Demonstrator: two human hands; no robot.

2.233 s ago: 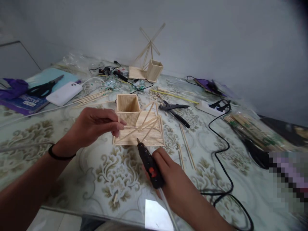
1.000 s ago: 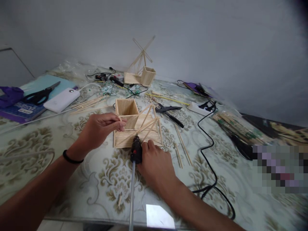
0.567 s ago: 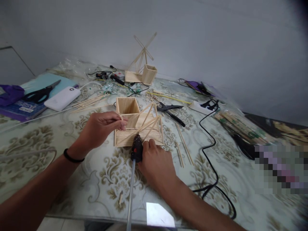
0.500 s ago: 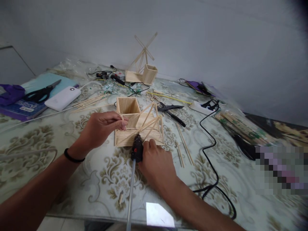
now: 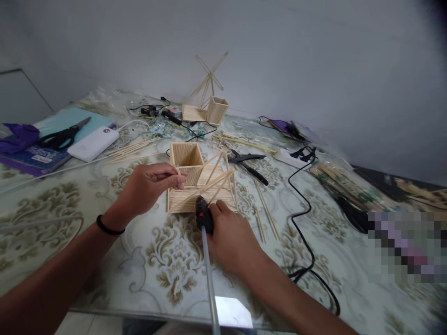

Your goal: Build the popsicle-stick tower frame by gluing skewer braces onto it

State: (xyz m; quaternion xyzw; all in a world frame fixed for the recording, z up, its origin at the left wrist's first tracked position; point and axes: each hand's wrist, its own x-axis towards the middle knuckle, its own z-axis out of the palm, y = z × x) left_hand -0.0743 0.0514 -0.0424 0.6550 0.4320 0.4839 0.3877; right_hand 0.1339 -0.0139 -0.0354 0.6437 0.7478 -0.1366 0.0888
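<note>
My right hand (image 5: 230, 237) grips a black hot glue gun (image 5: 204, 217); a long clear glue stick (image 5: 210, 279) juts from its back end toward me. The gun's nozzle points at the front of a wooden stick model (image 5: 185, 202), which has a flat slatted base, an open square box (image 5: 186, 172) and slanting sticks. Beside that box, my left hand (image 5: 157, 181) is closed in a pinch on a small piece of wooden stick (image 5: 179, 171), mostly covered by the fingers.
A finished-looking windmill model (image 5: 209, 109) stands by the wall. Pliers (image 5: 249, 165) and loose sticks (image 5: 267, 209) lie right of the work. Scissors (image 5: 64, 135) and a white power bank (image 5: 93, 143) are at left. A black cable (image 5: 296, 215) runs from a power strip (image 5: 293, 157).
The glue gun has shifted slightly right and its glue stick has swung to the right at the near end. My left hand keeps its pinch almost in place.
</note>
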